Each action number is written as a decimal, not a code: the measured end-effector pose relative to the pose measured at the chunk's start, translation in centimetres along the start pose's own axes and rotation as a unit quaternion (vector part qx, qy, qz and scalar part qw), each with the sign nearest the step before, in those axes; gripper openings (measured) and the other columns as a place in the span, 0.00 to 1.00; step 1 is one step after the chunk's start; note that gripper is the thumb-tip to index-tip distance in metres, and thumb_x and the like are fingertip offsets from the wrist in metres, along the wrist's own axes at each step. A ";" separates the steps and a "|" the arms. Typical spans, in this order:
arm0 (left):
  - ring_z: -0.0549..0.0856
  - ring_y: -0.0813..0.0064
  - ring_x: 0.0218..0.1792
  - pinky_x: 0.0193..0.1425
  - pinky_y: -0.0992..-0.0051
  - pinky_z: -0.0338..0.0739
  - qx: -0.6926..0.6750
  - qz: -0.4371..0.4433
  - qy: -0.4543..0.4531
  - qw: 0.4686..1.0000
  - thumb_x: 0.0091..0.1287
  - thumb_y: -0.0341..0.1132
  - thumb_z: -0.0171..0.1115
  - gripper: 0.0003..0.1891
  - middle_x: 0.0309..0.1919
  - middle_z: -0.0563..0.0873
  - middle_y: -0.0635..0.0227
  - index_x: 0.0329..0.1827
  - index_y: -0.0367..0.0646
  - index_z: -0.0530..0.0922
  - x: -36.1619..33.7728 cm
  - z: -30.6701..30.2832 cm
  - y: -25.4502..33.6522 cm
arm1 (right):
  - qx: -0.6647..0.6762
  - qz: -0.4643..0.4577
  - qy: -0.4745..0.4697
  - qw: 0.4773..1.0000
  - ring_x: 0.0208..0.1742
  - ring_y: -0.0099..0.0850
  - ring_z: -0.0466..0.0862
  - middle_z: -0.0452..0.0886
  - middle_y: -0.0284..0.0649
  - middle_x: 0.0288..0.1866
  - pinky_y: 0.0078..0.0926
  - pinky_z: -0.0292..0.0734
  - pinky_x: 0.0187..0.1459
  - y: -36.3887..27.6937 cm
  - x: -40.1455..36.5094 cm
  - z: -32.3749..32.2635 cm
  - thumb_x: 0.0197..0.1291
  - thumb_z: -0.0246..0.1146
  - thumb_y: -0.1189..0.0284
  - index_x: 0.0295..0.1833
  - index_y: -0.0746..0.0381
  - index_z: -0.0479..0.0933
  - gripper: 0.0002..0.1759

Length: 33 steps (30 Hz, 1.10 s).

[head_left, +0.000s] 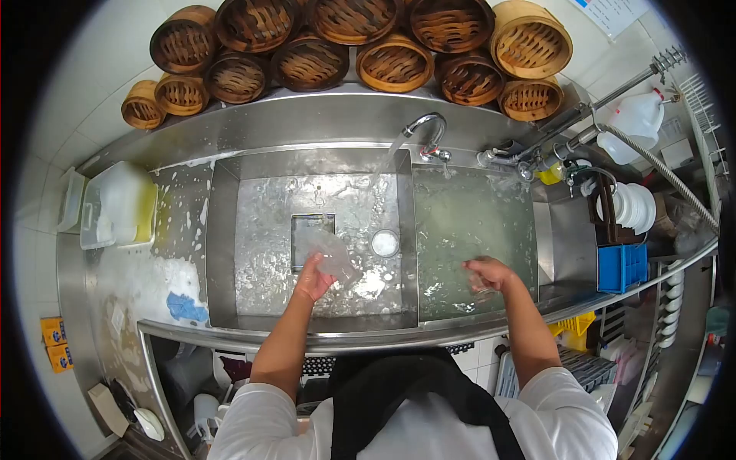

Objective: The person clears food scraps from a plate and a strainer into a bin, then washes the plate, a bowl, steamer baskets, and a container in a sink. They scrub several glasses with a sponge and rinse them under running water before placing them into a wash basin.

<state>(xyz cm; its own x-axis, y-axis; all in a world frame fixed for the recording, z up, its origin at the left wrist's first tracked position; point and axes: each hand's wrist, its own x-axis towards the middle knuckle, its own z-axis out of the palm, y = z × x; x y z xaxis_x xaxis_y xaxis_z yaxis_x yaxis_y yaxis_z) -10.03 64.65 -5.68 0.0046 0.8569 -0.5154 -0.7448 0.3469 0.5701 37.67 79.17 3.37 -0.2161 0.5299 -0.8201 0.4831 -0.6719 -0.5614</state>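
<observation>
Over the left basin (261,222), my left hand (314,277) grips a clear plastic piece (336,259) that looks thin and see-through. A square metal-rimmed opening (307,224) lies below it, and a round white drain (385,243) is to its right. My right hand (488,274) is over the right basin, which holds cloudy greenish water (468,215). Something clear shows under its curled fingers, too faint to name. From the curved faucet (431,130), water runs into the left basin.
Bamboo steamers (395,63) line the ledge behind the sinks. On the left counter are a plastic tub (119,205) and a blue cloth (186,307) amid suds. A spray hose (667,161), white plates (638,208) and a blue basket (622,268) stand at the right.
</observation>
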 end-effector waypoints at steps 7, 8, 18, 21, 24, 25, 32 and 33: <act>0.85 0.51 0.56 0.56 0.46 0.85 -0.230 -0.024 -0.097 0.968 0.62 0.79 0.57 0.52 0.70 0.79 0.56 0.80 0.49 0.64 -0.9 3.1 0.1 | -0.084 0.148 0.104 0.980 0.63 0.52 0.80 0.78 0.51 0.69 0.55 0.78 0.63 12.7 13.0 -0.5 0.58 0.73 0.45 0.75 0.61 0.73 0.45; 0.86 0.51 0.57 0.55 0.46 0.85 -0.257 -0.021 -0.195 0.946 0.62 0.80 0.55 0.53 0.72 0.78 0.54 0.81 0.49 0.63 -0.5 3.6 0.2 | -0.166 0.082 0.175 0.967 0.68 0.50 0.78 0.73 0.53 0.74 0.46 0.72 0.70 13.5 14.3 0.1 0.56 0.74 0.45 0.78 0.62 0.69 0.50; 0.90 0.55 0.51 0.49 0.59 0.90 0.018 -0.018 -0.184 0.983 0.70 0.44 0.72 0.47 0.73 0.73 0.45 0.85 0.57 0.51 -1.2 21.1 -1.9 | 0.578 -0.171 -0.084 0.794 0.61 0.45 0.84 0.76 0.55 0.69 0.50 0.82 0.61 2.9 -2.7 -5.6 0.65 0.70 0.46 0.69 0.62 0.73 0.38; 0.89 0.63 0.39 0.45 0.60 0.88 0.264 -0.061 -0.091 0.958 0.67 0.29 0.72 0.54 0.61 0.81 0.51 0.85 0.58 0.40 0.4 30.1 -6.6 | 0.585 -0.135 -0.064 0.797 0.54 0.46 0.85 0.82 0.52 0.56 0.47 0.84 0.51 5.5 -2.7 -6.3 0.66 0.66 0.39 0.65 0.60 0.75 0.38; 0.84 0.71 0.34 0.37 0.66 0.84 0.340 -0.018 -0.051 0.939 0.65 0.27 0.74 0.54 0.45 0.84 0.60 0.84 0.60 0.43 7.2 30.1 -14.2 | 0.532 -0.014 -0.024 0.846 0.45 0.43 0.85 0.80 0.51 0.56 0.41 0.83 0.35 9.6 -1.5 -6.3 0.58 0.73 0.39 0.64 0.59 0.75 0.41; 0.82 0.73 0.31 0.33 0.68 0.82 0.362 0.022 -0.041 0.931 0.64 0.27 0.75 0.54 0.39 0.84 0.63 0.83 0.61 0.44 9.7 29.6 -16.6 | 0.505 0.015 -0.016 0.863 0.42 0.42 0.85 0.80 0.50 0.57 0.42 0.83 0.34 9.0 -3.6 -6.1 0.58 0.74 0.41 0.67 0.56 0.73 0.41; 0.81 0.53 0.61 0.66 0.56 0.75 0.509 0.220 0.039 0.831 0.55 0.36 0.82 0.57 0.61 0.79 0.41 0.83 0.43 0.50 13.4 27.3 -25.8 | 0.269 -0.092 0.006 0.959 0.79 0.44 0.67 0.58 0.43 0.85 0.59 0.76 0.66 17.7 9.7 -10.5 0.52 0.82 0.53 0.83 0.51 0.59 0.57; 0.76 0.46 0.71 0.77 0.51 0.67 0.587 0.204 0.080 0.780 0.54 0.38 0.82 0.57 0.67 0.76 0.37 0.83 0.43 0.51 13.2 27.1 -26.3 | 0.268 -0.099 0.006 0.958 0.79 0.44 0.67 0.58 0.43 0.85 0.59 0.76 0.66 18.1 11.8 -11.2 0.52 0.82 0.53 0.83 0.51 0.59 0.57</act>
<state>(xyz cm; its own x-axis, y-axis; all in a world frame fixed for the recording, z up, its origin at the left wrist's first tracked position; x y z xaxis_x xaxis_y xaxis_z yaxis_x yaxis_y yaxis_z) 27.70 77.19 -10.12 -0.2259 0.9612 -0.1584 0.4614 0.2488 0.8516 53.35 79.06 -15.16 -0.2460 0.6778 -0.6928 -0.0727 -0.7257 -0.6842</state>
